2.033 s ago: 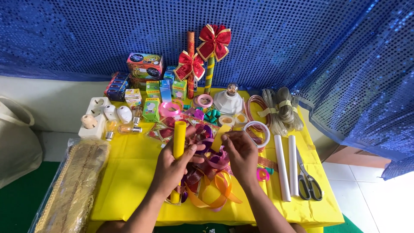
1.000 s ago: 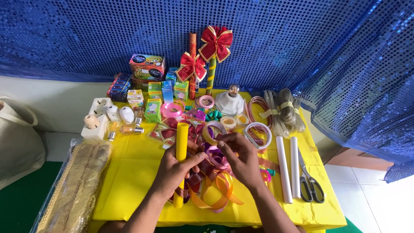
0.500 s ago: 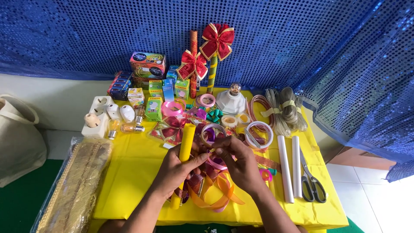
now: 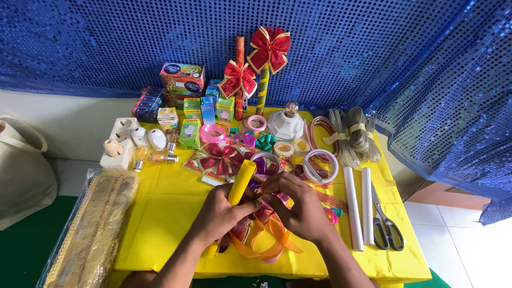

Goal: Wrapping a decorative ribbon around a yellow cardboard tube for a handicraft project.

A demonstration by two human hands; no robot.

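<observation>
Left hand [image 4: 221, 213] clamped on yellow tube [image 4: 239, 185], right hand [image 4: 301, 205] pinching orange ribbon [image 4: 266, 242] against it between both hands: keep tube steady, ribbon taut and flat, clear of scissors [image 4: 385, 226] at right.

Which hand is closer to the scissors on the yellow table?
Right. The right hand works ribbon just left of the scissors; the left hand, holding the yellow tube, sits farther left.
</observation>
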